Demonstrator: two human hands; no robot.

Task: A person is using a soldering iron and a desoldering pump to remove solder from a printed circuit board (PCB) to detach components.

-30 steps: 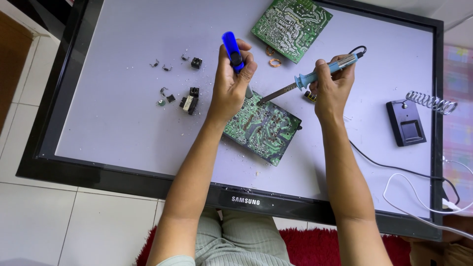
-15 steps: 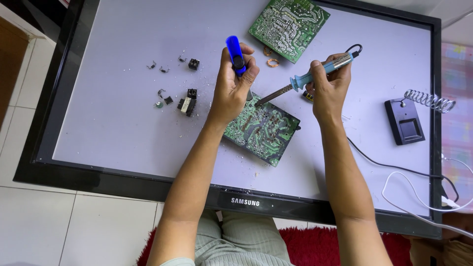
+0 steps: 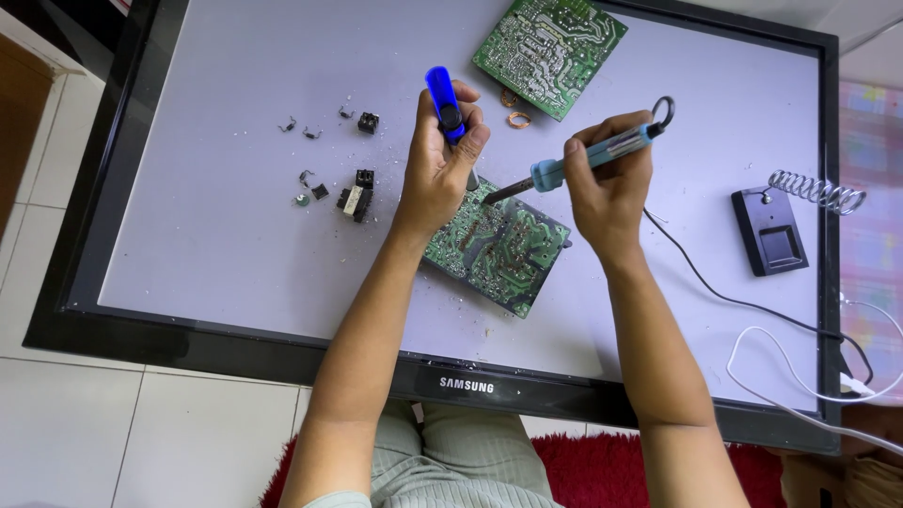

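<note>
Left hand (image 3: 442,165) fingers wrapped around a blue pump (image 3: 444,102), right hand (image 3: 607,179) gripping an iron (image 3: 564,165), tip on the board (image 3: 497,245) lying between them; lingering heat could lift its pads.

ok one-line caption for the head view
Left hand holds a blue desoldering pump, right hand a soldering iron, over a green circuit board.
</note>
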